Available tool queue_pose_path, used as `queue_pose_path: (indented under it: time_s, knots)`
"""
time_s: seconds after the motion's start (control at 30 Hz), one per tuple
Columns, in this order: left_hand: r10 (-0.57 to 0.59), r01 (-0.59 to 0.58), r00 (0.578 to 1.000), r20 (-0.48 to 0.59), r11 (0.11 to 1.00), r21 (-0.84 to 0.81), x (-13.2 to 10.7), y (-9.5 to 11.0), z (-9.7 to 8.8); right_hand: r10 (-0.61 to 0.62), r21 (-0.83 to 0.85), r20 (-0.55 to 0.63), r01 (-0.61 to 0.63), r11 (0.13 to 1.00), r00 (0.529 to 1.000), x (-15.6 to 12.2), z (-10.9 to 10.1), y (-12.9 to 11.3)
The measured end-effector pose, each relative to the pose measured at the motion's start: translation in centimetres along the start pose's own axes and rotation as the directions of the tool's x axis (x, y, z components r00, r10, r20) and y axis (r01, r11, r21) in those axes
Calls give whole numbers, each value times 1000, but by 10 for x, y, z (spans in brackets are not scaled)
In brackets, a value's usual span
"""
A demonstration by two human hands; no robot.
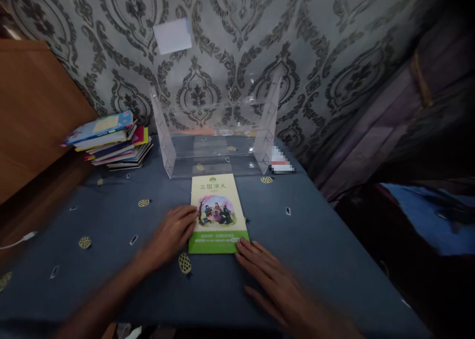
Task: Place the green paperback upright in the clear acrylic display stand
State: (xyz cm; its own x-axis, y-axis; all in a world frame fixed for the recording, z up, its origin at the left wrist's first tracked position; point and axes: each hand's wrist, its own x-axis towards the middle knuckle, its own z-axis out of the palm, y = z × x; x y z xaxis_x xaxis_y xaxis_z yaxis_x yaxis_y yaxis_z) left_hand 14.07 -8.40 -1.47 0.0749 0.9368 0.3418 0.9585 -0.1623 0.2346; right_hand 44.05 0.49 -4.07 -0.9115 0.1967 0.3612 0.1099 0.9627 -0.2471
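A book [218, 215] with a cream cover, a painted picture and a green band along the bottom lies flat on the table. Its title is in Chinese characters. The fingertips of my left hand [171, 232], slightly bent, touch the book's left edge. My right hand [269, 272] has its fingers stretched out, with their tips on the book's lower right corner and the thumb apart. Neither hand is wrapped round the book. Just beyond the book's top edge stands a clear plastic rack [215, 156] with two upright side panels.
A stack of books [115, 141] stands at the back left, beside a brown wooden panel [37, 111]. A blue-grey tablecloth [315, 260] with pineapple prints covers the table. Right of the rack lies a blurred-out item [281, 162]. A white cable [22, 240] lies at the left.
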Motion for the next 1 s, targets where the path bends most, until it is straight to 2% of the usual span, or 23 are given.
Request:
queue_pose_path:
  time_s: [0.23, 0.37, 0.53, 0.77, 0.87, 1.0]
  knots:
    - [-1, 2, 1000, -9, 999, 52, 55, -46, 13, -40, 0, -56, 40, 999, 998, 7, -2, 4]
    - [-13, 15, 999, -44, 998, 59, 71, -58, 21, -5, 90, -40, 9, 996, 999, 18, -4, 17]
    - [-30, 35, 994, -101, 998, 50, 69, -61, 30, 37, 139, -28, -32, 990, 999, 54, 6, 55]
    - [-66, 68, 991, -119, 998, 11, 65, -62, 37, 237, 182, -16, -230, 956, 971, 118, 25, 122]
    - [-86, 89, 987, -132, 996, 18, 64, -61, 39, 277, 197, -36, -265, 944, 960, 127, 28, 135]
    - [-142, 153, 981, -131, 985, 79, 63, -57, 38, 283, 201, -16, -274, 940, 959, 124, 30, 136]
